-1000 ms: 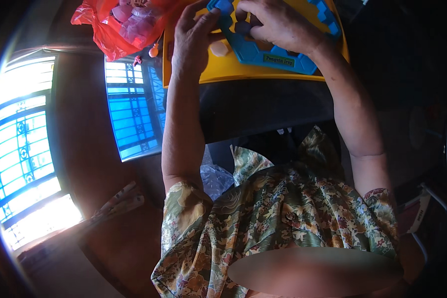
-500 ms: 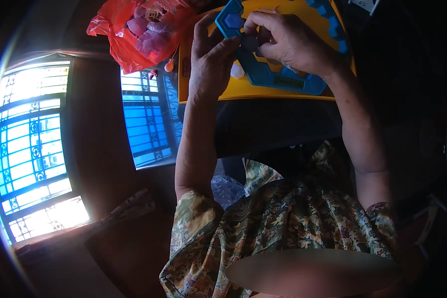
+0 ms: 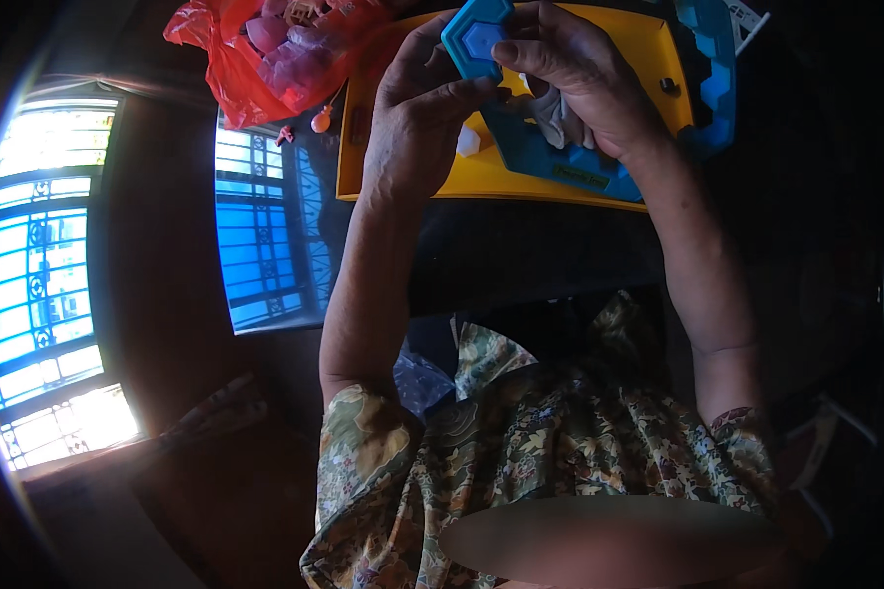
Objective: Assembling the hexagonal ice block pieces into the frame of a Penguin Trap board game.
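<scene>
A blue plastic frame (image 3: 521, 152) with a stepped, hexagon-notched inner edge is held up over a yellow tray (image 3: 496, 182). My left hand (image 3: 417, 113) is closed on the frame's left corner, thumb in front. My right hand (image 3: 584, 83) grips the same side, its thumb pressing by a pale blue hexagonal tile (image 3: 479, 42) set in that corner. A crumpled greyish thing (image 3: 560, 123) shows under my right palm; I cannot make out what it is. A whitish hexagonal tile (image 3: 469, 141) lies in the tray below my left hand.
A red plastic bag (image 3: 231, 74) holding pink and purple items lies left of the tray. Beside it are an orange bead (image 3: 321, 120) and a small red piece (image 3: 284, 134). The dark glossy table (image 3: 442, 245) reflects a barred window (image 3: 44, 275). A white object (image 3: 746, 25) sits beyond the right corner.
The frame has tilted, its right part shifting rightward. My right hand has gone from pinching a dark piece inside the frame to pressing its thumb at the corner tile. The view has shifted slightly.
</scene>
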`<action>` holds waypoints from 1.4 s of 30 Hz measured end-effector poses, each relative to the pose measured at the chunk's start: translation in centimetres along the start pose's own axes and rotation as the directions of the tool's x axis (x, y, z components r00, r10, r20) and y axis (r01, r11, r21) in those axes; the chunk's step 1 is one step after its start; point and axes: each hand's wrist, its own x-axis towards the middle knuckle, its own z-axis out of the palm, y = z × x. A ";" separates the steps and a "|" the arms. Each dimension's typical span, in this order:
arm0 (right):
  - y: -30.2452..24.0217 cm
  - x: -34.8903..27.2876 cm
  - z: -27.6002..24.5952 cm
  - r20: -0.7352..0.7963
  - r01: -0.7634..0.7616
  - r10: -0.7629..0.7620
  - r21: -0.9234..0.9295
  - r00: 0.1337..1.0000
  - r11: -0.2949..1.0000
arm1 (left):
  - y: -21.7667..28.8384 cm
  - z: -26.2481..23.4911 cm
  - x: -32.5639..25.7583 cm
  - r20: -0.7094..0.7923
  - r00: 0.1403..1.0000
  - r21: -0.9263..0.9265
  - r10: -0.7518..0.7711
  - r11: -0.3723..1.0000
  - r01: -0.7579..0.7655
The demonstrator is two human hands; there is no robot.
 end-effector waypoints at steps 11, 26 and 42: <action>0.9 -0.3 -0.9 0.071 0.040 -0.052 0.158 0.996 0.987 | 0.4 1.2 -0.4 -0.010 1.000 -0.137 -0.015 0.990 0.013; 0.9 0.1 -2.0 0.003 0.016 -0.015 -0.357 1.000 0.934 | -3.1 0.4 0.3 -0.016 0.999 -0.197 -0.042 0.980 0.038; -1.3 0.7 -5.9 0.385 0.088 -0.089 0.019 0.919 0.996 | -2.5 0.0 0.5 -0.029 0.999 -0.141 -0.029 0.990 0.025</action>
